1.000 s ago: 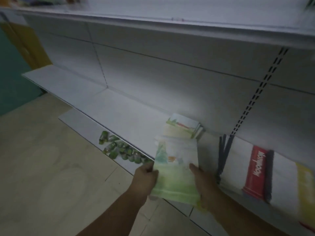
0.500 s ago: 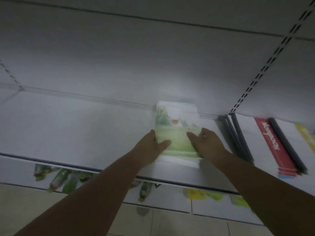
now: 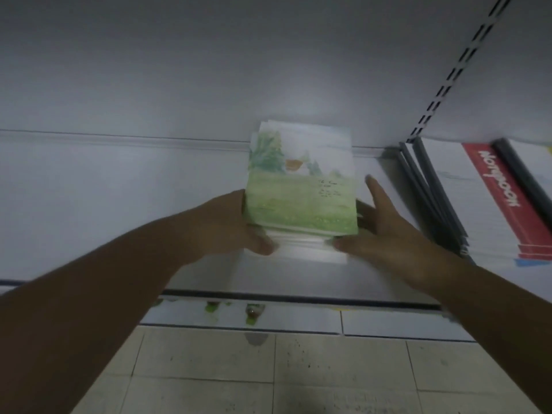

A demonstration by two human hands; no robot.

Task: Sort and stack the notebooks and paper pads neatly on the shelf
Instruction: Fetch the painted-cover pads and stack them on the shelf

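Left hand [image 3: 236, 228] gripping, right hand [image 3: 380, 231] flat against the green-covered paper pad stack [image 3: 301, 189], uneven pushing could skew it.

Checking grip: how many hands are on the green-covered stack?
2: the left hand holds the green-covered stack at its left edge; the right hand touches its right side.
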